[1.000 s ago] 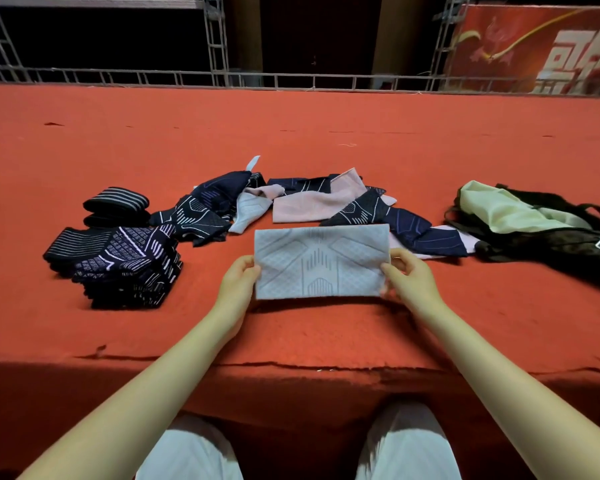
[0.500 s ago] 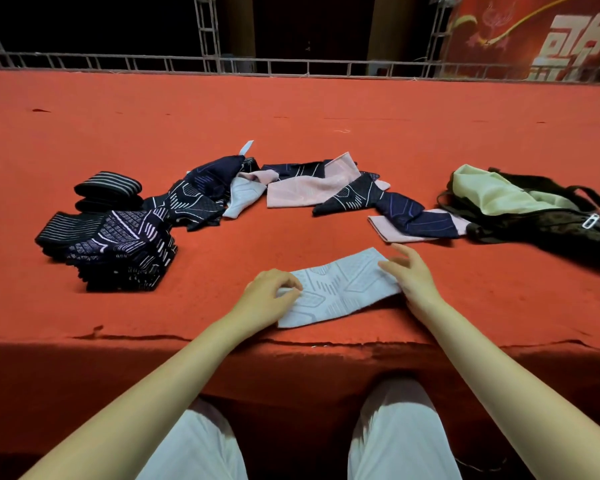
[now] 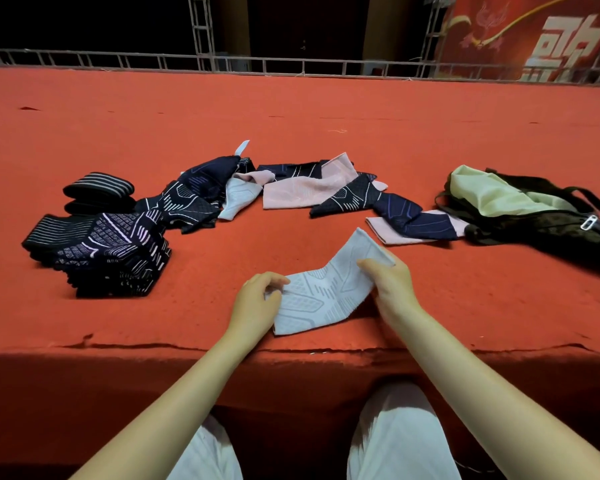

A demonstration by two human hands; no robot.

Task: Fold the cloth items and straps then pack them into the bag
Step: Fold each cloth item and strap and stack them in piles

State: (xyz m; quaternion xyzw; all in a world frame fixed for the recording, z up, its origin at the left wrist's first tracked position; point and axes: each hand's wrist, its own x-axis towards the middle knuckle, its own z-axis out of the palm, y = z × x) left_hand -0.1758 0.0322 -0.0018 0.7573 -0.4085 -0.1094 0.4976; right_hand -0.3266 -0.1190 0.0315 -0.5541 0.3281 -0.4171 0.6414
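Observation:
A pale grey patterned cloth (image 3: 321, 297) lies near the front edge of the red table (image 3: 291, 109), its right half lifted and bent upward. My left hand (image 3: 257, 303) pinches its left end on the table. My right hand (image 3: 390, 284) grips its right end and holds that end raised. A stack of folded dark patterned cloths (image 3: 111, 258) sits at the left, with rolled striped straps (image 3: 97, 190) behind it. Unfolded navy, pink and grey cloths (image 3: 305, 188) lie spread across the middle. The dark bag (image 3: 541, 223) lies open at the right, showing a pale green lining.
A metal truss railing (image 3: 291, 65) runs along the table's far edge, with a red banner (image 3: 541, 36) behind it at the right. My knees in white trousers (image 3: 399, 441) are below the table's front edge.
The grey cloth, first held up spread out, came down onto the table. My right hand has since lifted its right end up and inward, creasing the cloth in the middle.

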